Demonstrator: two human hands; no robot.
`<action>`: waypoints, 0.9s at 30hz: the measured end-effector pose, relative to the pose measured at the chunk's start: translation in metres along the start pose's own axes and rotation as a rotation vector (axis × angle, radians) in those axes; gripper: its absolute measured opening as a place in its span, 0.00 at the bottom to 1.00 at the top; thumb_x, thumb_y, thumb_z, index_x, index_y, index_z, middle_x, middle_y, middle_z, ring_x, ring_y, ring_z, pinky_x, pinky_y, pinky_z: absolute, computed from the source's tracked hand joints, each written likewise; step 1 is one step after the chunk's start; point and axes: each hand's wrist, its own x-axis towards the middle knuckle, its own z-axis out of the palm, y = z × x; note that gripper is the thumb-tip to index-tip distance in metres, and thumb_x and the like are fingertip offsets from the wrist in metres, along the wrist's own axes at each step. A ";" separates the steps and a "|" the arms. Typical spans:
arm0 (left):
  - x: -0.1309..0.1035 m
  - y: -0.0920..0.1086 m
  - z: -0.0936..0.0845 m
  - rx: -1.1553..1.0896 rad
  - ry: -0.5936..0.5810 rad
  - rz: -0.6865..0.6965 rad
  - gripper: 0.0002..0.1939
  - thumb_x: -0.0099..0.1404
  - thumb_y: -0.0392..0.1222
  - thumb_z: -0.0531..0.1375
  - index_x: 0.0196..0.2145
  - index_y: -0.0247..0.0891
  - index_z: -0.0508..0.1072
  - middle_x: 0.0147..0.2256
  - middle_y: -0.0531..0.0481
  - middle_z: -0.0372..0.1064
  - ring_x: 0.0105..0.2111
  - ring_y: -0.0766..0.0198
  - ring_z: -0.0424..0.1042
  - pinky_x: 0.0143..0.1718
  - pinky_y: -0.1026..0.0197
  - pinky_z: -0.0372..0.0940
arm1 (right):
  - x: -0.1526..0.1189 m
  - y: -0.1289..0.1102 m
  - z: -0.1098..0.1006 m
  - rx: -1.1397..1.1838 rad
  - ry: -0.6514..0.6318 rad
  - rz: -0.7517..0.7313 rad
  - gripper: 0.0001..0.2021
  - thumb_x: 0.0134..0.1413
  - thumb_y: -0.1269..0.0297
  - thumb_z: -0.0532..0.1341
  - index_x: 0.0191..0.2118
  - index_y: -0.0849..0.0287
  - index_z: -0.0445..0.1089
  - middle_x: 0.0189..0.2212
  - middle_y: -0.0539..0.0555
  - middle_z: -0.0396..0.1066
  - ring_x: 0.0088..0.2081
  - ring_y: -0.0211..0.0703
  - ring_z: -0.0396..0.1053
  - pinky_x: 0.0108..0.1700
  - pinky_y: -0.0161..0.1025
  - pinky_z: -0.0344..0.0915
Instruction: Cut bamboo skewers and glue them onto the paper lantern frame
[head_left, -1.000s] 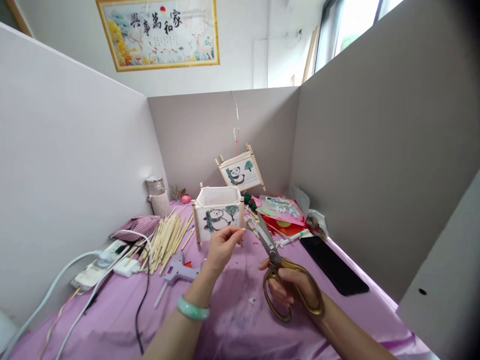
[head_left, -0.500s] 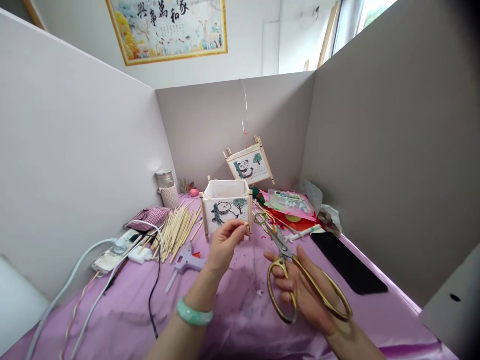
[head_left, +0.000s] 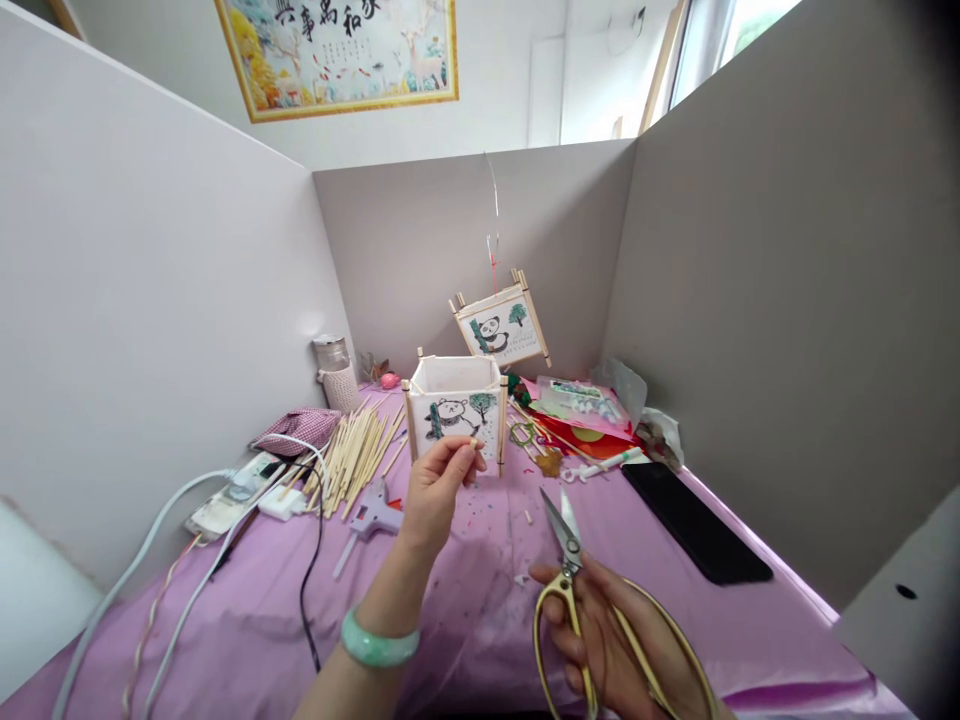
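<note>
My left hand [head_left: 442, 485], with a green bangle on its wrist, is closed in a pinch on a small pale wooden stick piece [head_left: 474, 442]; most of it is hidden by the fingers. Right behind that hand stands a white box-shaped lantern [head_left: 454, 408] with wooden corner sticks, an open top and a panda and tree drawn on its front. My right hand [head_left: 604, 615] grips gold-handled scissors [head_left: 571, 560], its fingers through the loops. The blades point up and away, slightly apart, with nothing between them. A short stick offcut [head_left: 528, 517] lies between the hands.
A similar panda lantern [head_left: 504, 335] hangs tilted from a wire at the back. Left are wooden sticks [head_left: 352, 455], a glue gun [head_left: 375, 515], a power strip [head_left: 240, 500] with cables and a bottle [head_left: 335, 375]. Right are a black phone [head_left: 697, 520] and craft supplies [head_left: 585, 405]. Grey panels enclose the table.
My right hand has lowered the scissors toward me, away from the lantern. My left hand has shifted slightly left, still pinching the stick piece. Both lanterns stay in place.
</note>
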 end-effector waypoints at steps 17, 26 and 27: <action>-0.028 0.036 0.013 0.342 -0.085 0.125 0.08 0.64 0.43 0.59 0.35 0.36 0.74 0.28 0.49 0.69 0.30 0.64 0.68 0.31 0.64 0.63 | -0.010 -0.034 0.063 -1.632 0.379 -0.760 0.23 0.50 0.54 0.65 0.52 0.50 0.65 0.38 0.55 0.73 0.33 0.49 0.70 0.36 0.44 0.67; -0.030 0.039 0.012 0.374 -0.084 0.123 0.07 0.63 0.43 0.60 0.33 0.36 0.74 0.32 0.47 0.71 0.32 0.61 0.69 0.33 0.63 0.65 | -0.007 -0.028 0.055 -1.733 0.411 -0.836 0.21 0.52 0.53 0.63 0.52 0.50 0.64 0.39 0.56 0.73 0.31 0.49 0.70 0.33 0.44 0.66; -0.031 0.039 0.011 0.369 -0.085 0.122 0.07 0.63 0.42 0.60 0.33 0.36 0.75 0.32 0.47 0.71 0.32 0.61 0.69 0.34 0.63 0.65 | -0.007 -0.028 0.055 -1.736 0.408 -0.832 0.21 0.53 0.53 0.63 0.51 0.49 0.64 0.38 0.55 0.73 0.31 0.48 0.70 0.33 0.44 0.66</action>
